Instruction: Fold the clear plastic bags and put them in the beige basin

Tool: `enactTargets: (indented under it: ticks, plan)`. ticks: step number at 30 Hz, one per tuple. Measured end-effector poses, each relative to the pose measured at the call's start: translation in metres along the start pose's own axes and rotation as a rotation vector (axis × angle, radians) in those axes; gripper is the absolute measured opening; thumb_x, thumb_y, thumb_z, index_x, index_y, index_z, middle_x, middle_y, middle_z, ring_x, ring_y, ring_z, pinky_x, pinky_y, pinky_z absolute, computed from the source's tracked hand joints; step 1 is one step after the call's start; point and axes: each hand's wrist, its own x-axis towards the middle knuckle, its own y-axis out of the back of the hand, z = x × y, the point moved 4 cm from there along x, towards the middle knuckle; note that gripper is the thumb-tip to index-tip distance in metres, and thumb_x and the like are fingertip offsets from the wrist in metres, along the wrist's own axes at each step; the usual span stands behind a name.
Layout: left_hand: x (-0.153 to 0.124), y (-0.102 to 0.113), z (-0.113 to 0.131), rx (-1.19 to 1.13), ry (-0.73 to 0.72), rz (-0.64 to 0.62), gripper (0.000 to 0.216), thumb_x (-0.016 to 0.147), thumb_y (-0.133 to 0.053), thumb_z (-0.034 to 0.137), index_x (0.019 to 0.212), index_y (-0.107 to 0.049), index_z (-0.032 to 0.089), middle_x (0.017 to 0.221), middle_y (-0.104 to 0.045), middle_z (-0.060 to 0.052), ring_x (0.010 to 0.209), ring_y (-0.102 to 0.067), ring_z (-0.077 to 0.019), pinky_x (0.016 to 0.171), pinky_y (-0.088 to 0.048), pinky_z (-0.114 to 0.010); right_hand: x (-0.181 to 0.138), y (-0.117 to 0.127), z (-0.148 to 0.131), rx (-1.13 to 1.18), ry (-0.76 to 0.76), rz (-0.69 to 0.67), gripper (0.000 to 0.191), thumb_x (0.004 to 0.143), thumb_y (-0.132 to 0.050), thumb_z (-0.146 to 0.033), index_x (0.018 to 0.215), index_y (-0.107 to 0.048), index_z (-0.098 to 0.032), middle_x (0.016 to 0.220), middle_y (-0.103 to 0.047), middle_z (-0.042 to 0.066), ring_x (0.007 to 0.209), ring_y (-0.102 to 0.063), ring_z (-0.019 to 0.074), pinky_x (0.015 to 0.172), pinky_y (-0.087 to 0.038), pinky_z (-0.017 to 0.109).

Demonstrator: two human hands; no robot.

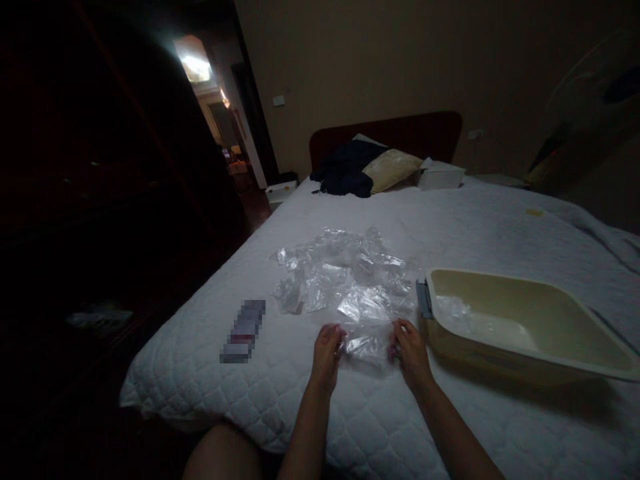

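One plastic bag (367,348) — clear, shiny

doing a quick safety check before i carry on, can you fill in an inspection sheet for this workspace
surface: bed with a white quilted cover
job's things: a clear plastic piece between the hands, a heap of crumpled clear plastic beyond it, a cream tub to the right with some clear plastic inside
clutter: pixelated item to the left; dark cloth, tan pillow and white box near the headboard
hands: left hand and right hand grip opposite sides of the piece
cables: nothing seen for certain
surroundings: dim room, lit doorway at left
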Motion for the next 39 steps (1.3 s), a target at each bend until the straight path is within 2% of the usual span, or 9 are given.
enactTargets:
  ticks: [6,9,12,15,21,29,32,36,39]
  plan:
    - [-0.003,0.006,0.000,-0.096,0.053,-0.047,0.028,0.065,-0.065,0.031,0.088,-0.058,0.016,0.063,-0.063,-0.001,0.047,-0.053,-0.0092,0.041,-0.036,-0.017,0.001,0.006,0.000,0.187,-0.158,-0.075,0.030,0.061,-0.070,-0.037,0.079,-0.052,-0.021,0.044,-0.037,-0.012,0.029,-0.030,0.0002,0.028,-0.021,0.010]
    - [-0.008,0.011,0.003,-0.230,0.168,-0.095,0.026,0.068,-0.061,0.036,0.081,-0.061,0.013,0.054,-0.060,-0.001,0.043,-0.054,-0.0115,0.042,-0.040,-0.020,0.001,0.014,0.004,0.257,-0.303,-0.130,0.032,0.058,-0.072,-0.031,0.085,-0.056,-0.022,0.044,-0.040,-0.012,0.027,-0.025,-0.0008,0.027,-0.018,0.010]
    - [-0.012,0.014,0.007,-0.350,0.326,-0.164,0.045,0.072,-0.051,0.052,0.073,-0.064,0.009,0.053,-0.061,-0.008,0.049,-0.059,-0.0182,0.044,-0.043,-0.025,0.001,0.019,0.006,0.319,-0.381,-0.206,0.030,0.060,-0.070,-0.029,0.086,-0.058,-0.022,0.043,-0.044,-0.011,0.026,-0.024,-0.0003,0.027,-0.017,0.011]
    - [-0.013,0.012,0.009,-0.346,0.403,-0.223,0.058,0.073,-0.043,0.061,0.072,-0.066,0.007,0.055,-0.063,-0.012,0.047,-0.059,-0.0204,0.041,-0.042,-0.027,0.002,0.021,0.005,0.365,-0.396,-0.288,0.023,0.062,-0.068,-0.029,0.081,-0.058,-0.021,0.036,-0.035,-0.013,0.024,-0.018,-0.0003,0.026,-0.012,0.010]
    - [-0.012,0.007,0.006,-0.395,0.368,-0.245,0.060,0.074,-0.042,0.060,0.051,-0.063,0.009,0.074,-0.067,-0.017,0.070,-0.062,-0.0229,0.066,-0.048,-0.032,0.000,0.024,0.001,0.326,-0.372,-0.399,0.021,0.069,-0.061,-0.035,0.084,-0.058,-0.021,0.034,-0.023,-0.016,0.025,-0.001,-0.0016,0.027,-0.005,0.009]
    - [-0.007,0.003,0.008,-0.559,0.249,-0.287,0.048,0.076,-0.043,0.054,0.085,-0.064,0.012,0.096,-0.063,-0.013,0.094,-0.057,-0.0239,0.084,-0.041,-0.037,-0.020,0.030,0.001,0.222,-0.454,-0.552,0.040,0.063,-0.064,-0.048,0.093,-0.054,-0.023,0.031,-0.023,-0.016,0.021,-0.010,-0.0002,0.027,-0.011,0.010]
    - [-0.010,-0.003,0.010,-0.471,0.225,-0.332,0.051,0.074,-0.043,0.056,0.092,-0.062,0.012,0.105,-0.059,-0.015,0.103,-0.052,-0.0275,0.090,-0.035,-0.041,-0.022,0.029,0.004,0.171,-0.483,-0.633,0.040,0.066,-0.062,-0.047,0.094,-0.054,-0.020,0.031,-0.026,-0.015,0.021,-0.013,-0.0002,0.027,-0.013,0.010]
    - [-0.016,-0.008,0.006,-0.083,0.168,-0.445,0.046,0.071,-0.053,0.050,0.097,-0.062,0.014,0.095,-0.063,-0.013,0.091,-0.057,-0.0261,0.087,-0.036,-0.038,-0.021,0.018,0.009,0.166,-0.560,-0.761,0.038,0.069,-0.058,-0.048,0.090,-0.055,-0.017,0.030,-0.027,-0.014,0.022,-0.014,0.0003,0.028,-0.017,0.011]
    - [-0.015,-0.007,0.001,0.204,0.083,-0.493,0.035,0.070,-0.058,0.042,0.092,-0.066,0.015,0.083,-0.065,-0.010,0.079,-0.059,-0.0231,0.080,-0.039,-0.033,-0.021,0.009,0.011,0.167,-0.607,-0.754,0.038,0.070,-0.056,-0.050,0.090,-0.056,-0.018,0.033,-0.029,-0.014,0.024,-0.015,0.0003,0.028,-0.018,0.011]
